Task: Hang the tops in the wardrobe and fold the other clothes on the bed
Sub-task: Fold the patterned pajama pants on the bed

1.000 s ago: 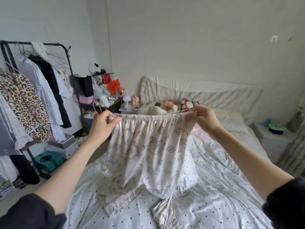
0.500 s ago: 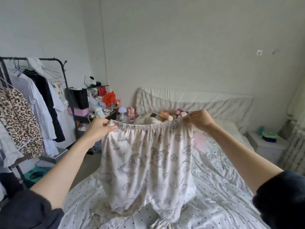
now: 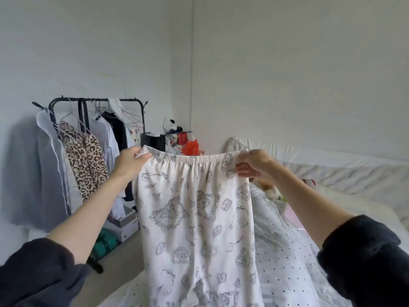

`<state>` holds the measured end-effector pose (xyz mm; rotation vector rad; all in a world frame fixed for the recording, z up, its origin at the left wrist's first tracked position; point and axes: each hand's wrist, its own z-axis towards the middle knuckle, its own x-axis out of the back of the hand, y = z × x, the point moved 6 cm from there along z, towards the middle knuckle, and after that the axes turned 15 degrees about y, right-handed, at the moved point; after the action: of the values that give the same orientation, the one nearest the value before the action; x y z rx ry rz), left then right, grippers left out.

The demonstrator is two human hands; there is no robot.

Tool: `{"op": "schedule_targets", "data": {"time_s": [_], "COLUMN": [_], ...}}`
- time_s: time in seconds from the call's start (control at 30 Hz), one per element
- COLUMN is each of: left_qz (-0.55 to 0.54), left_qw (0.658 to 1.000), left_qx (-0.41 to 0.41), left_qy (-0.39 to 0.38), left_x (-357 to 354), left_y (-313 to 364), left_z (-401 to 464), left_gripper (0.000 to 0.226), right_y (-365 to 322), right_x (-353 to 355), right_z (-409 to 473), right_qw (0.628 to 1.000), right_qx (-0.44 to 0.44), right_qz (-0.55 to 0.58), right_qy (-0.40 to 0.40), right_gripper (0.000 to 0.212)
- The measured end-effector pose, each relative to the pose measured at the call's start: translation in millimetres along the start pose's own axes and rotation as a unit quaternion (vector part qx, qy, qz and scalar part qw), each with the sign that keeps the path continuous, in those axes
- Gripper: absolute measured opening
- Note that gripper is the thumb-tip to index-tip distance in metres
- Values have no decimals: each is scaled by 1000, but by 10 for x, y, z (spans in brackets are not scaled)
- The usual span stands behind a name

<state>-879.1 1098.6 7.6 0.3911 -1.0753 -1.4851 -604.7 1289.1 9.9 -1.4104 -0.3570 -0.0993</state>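
Note:
White pyjama trousers (image 3: pixel 194 218) with a grey line-drawn print hang upright in front of me, held by the elastic waistband. My left hand (image 3: pixel 129 161) grips the waistband's left end, and my right hand (image 3: pixel 253 163) pinches its right end. The legs drop out of view at the bottom edge. Under and to the right lies the bed (image 3: pixel 287 262) with a white dotted sheet. A black clothes rail (image 3: pixel 97 100) at the left carries several hung tops, among them a leopard-print one (image 3: pixel 85 160).
A cluttered side table (image 3: pixel 183 140) with red and orange items stands in the corner behind the trousers. Boxes (image 3: pixel 124 224) sit on the floor under the rail. A padded white headboard (image 3: pixel 332 171) runs along the right wall, with soft toys (image 3: pixel 272 191) below it.
Both hands have raised the trousers higher, lifting the legs off the bed. My view has swung left and up, so the rail sits nearer the middle.

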Motion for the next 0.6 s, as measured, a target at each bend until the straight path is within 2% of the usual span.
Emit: {"op": "schedule_targets", "data": {"time_s": [0.07,0.2,0.27,0.3,0.37,0.47,0.53,0.6], "left_qz": [5,2,-17,-21,-13,-33,-57,-63], "left_qw": [999,993,986,981,969,942,931,929], "left_qx": [11,25,22,16,-9,-89,-129,-157], "left_qy": [39,116,164,190,245,322,337,329], "left_x": [139,479,729,865,1125,1418,1502,1508], "left_y": [-131,-408,-434,-437,-358,-149,-14,87], "left_z": [329,913,1203,1351,1578,1756,1755,1720], "left_gripper": [51,54,53,51,48,29,33,32], "right_y": [-184,-698,-1055,-1252,-1641,-2074,-2197,-2199], "right_x": [-447,-1239,-1506,-1617,-1729,-1811,-1794,-1723], "right_z": [169,428,488,509,506,492,511,531], "right_qw": [999,993,987,982,968,944,934,928], "right_qx": [-11,45,88,105,136,175,180,185], "right_qz": [31,76,113,142,198,265,291,304], "right_qy": [-31,-73,-75,-73,-66,-90,-104,-111], "right_gripper": [19,13,6,9,17,12,8,12]}}
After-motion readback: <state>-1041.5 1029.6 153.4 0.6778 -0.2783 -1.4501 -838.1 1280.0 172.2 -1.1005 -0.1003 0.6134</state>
